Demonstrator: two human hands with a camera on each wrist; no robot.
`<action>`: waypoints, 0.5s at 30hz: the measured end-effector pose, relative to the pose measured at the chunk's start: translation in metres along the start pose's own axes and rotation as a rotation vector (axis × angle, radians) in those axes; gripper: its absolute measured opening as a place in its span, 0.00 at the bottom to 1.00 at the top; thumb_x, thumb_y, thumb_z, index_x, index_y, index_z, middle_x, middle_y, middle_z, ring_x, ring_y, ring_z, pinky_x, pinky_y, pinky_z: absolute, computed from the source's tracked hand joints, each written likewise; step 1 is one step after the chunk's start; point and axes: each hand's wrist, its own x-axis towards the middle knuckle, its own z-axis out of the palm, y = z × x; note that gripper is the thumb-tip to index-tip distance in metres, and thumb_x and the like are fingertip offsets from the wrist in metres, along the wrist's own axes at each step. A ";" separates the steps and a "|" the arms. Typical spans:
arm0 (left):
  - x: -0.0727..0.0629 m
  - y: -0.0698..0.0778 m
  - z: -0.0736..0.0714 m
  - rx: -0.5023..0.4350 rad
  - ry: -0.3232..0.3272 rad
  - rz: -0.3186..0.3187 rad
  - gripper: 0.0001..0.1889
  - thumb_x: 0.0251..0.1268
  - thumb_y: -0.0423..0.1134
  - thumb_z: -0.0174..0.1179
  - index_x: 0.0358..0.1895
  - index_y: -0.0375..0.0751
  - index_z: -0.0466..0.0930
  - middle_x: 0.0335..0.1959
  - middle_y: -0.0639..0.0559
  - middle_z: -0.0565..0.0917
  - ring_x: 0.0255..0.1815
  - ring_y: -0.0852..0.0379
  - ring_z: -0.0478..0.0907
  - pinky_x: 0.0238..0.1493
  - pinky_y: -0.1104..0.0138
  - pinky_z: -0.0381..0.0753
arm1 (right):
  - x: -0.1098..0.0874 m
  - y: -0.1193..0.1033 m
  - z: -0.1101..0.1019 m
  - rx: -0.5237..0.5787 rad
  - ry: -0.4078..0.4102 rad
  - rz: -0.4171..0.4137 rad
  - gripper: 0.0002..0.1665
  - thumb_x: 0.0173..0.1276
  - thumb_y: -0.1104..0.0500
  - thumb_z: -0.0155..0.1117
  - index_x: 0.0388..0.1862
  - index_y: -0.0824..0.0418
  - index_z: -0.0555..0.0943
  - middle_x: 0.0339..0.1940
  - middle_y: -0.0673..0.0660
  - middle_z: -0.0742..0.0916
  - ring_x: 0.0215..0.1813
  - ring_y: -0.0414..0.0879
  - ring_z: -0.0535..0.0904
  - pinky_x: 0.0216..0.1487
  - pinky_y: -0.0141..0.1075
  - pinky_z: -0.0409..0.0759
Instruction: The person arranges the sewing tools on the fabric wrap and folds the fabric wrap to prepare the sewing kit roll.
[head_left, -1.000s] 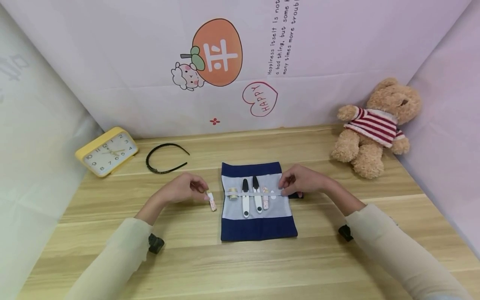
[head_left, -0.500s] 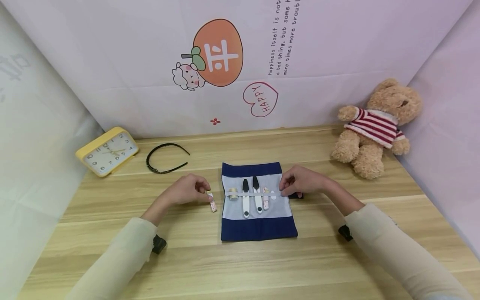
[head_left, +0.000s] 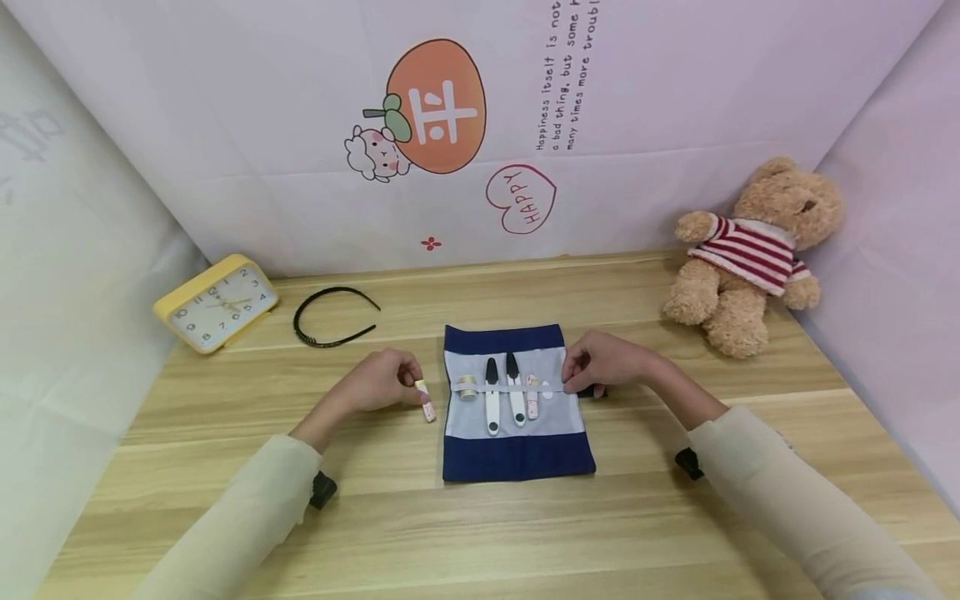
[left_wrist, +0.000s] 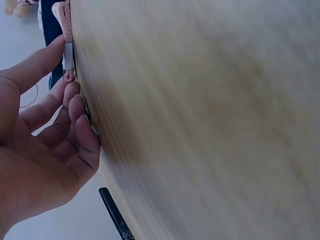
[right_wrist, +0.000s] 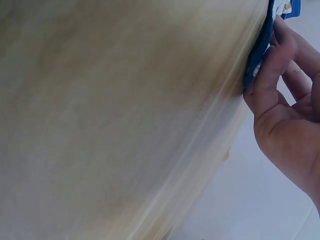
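My left hand (head_left: 381, 381) pinches the upper end of a small folded tape measure (head_left: 428, 412), just left of an open sewing kit pouch (head_left: 517, 457). In the left wrist view the tape measure (left_wrist: 68, 32) shows pinkish loops and a pale band round its middle, with the thumb against it. My right hand (head_left: 606, 363) pinches the right edge of the pouch at its elastic strap (head_left: 557, 387). Under that strap lie a thread spool (head_left: 467, 388), two white tools with black tips (head_left: 492, 408), a second pinkish folded bundle (head_left: 532, 404) and a white disc (head_left: 547, 390).
A black headband (head_left: 300, 325) and a yellow alarm clock (head_left: 225, 304) are at the back left of the wooden table (head_left: 487, 533). A teddy bear (head_left: 750, 250) in a striped top sits against the wall at the back right.
The left hand has edged right and its fingers have closed on the tape measure's upper end. The right hand stays at the pouch's edge.
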 end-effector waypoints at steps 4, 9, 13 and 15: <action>0.001 0.000 0.001 0.003 0.005 0.019 0.14 0.58 0.36 0.76 0.38 0.38 0.78 0.31 0.52 0.80 0.33 0.56 0.74 0.37 0.63 0.74 | 0.000 0.001 0.001 0.044 -0.008 0.003 0.02 0.65 0.69 0.72 0.36 0.67 0.86 0.29 0.56 0.84 0.31 0.46 0.80 0.33 0.41 0.86; 0.001 0.001 0.002 -0.024 0.004 0.026 0.14 0.58 0.35 0.75 0.39 0.39 0.77 0.30 0.52 0.82 0.32 0.56 0.76 0.36 0.64 0.75 | -0.001 0.002 0.001 0.049 -0.014 -0.012 0.02 0.65 0.69 0.71 0.36 0.67 0.86 0.29 0.56 0.84 0.31 0.45 0.80 0.31 0.41 0.85; 0.001 0.001 0.002 -0.088 -0.003 0.033 0.13 0.60 0.32 0.73 0.41 0.37 0.77 0.29 0.51 0.83 0.30 0.57 0.77 0.33 0.65 0.75 | -0.002 0.002 0.000 0.002 -0.007 -0.024 0.02 0.65 0.68 0.72 0.35 0.66 0.86 0.27 0.54 0.83 0.28 0.44 0.78 0.26 0.36 0.82; 0.001 0.000 0.002 -0.132 0.000 0.038 0.11 0.62 0.31 0.71 0.41 0.37 0.77 0.28 0.51 0.83 0.29 0.56 0.77 0.32 0.65 0.75 | -0.002 0.002 0.000 -0.020 0.003 -0.036 0.02 0.64 0.68 0.73 0.35 0.65 0.87 0.27 0.53 0.83 0.29 0.44 0.76 0.27 0.34 0.79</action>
